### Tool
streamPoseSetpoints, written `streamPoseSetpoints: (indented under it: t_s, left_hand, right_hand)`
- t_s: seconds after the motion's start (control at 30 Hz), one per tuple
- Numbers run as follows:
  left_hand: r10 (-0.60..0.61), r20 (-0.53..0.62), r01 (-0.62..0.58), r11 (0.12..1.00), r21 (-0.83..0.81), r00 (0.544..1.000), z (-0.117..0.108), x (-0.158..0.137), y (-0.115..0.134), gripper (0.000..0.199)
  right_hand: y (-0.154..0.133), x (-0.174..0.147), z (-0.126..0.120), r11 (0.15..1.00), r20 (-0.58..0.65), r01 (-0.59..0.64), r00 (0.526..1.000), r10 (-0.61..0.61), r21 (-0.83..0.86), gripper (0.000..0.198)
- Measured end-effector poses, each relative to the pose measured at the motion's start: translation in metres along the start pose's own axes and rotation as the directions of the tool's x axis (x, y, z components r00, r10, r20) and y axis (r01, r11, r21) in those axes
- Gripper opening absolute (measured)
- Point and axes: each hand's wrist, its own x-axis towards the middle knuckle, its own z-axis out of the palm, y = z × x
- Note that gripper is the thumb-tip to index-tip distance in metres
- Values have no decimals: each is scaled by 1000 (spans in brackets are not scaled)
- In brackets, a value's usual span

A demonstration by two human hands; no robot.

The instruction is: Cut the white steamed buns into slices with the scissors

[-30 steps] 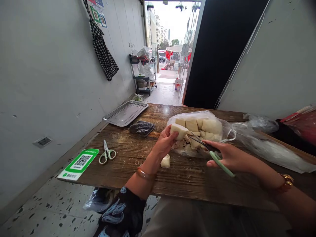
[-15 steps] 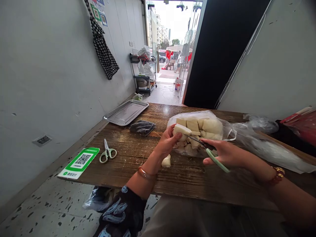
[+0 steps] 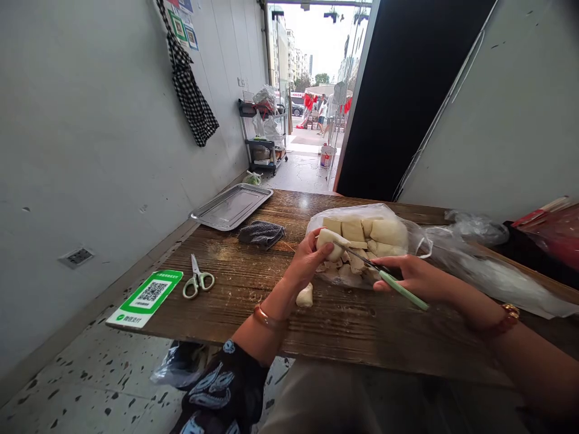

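My left hand is closed around a white steamed bun, thumb on its near side. In my right hand is a pair of scissors with pale green handles, their blades reaching left to the bun's right edge. Whether the blade tips are inside the bun I cannot tell. Behind and below the blades lies a clear plastic bag holding several pale buns and cut pieces. One small bun piece rests on the wooden table beside my left wrist.
A second pair of scissors lies left, near a green QR code card. Farther back are a grey cloth and a metal tray. Clear plastic bags spread along the right side. A cart stands by the doorway.
My right hand has turned the scissors so that their handles sit closer together and point down to the right. The bun has tilted slightly in my left hand.
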Motion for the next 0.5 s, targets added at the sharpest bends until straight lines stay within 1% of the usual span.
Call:
streamPoseSetpoints:
  t_s: [0.1, 0.2, 0.3, 0.5]
  left_hand:
    - [-9, -1, 9, 1000, -25, 1000, 2, -1, 2, 56]
    - [-23, 9, 23, 999, -44, 1000, 4, -2, 3, 57]
    - [-40, 5, 40, 998, -54, 999, 5, -3, 4, 58]
    - [-40, -10, 39, 998, -43, 999, 4, -2, 4, 61]
  right_hand:
    - [0, -1, 2, 997, 0, 28, 1000, -28, 70, 67]
    - [1, -2, 5, 992, 37, 42, 998, -47, 116, 75]
    - [5, -3, 7, 994, 78, 15, 997, -24, 113, 84]
    - [9, 0, 8, 998, 59, -2, 998, -2, 61, 90]
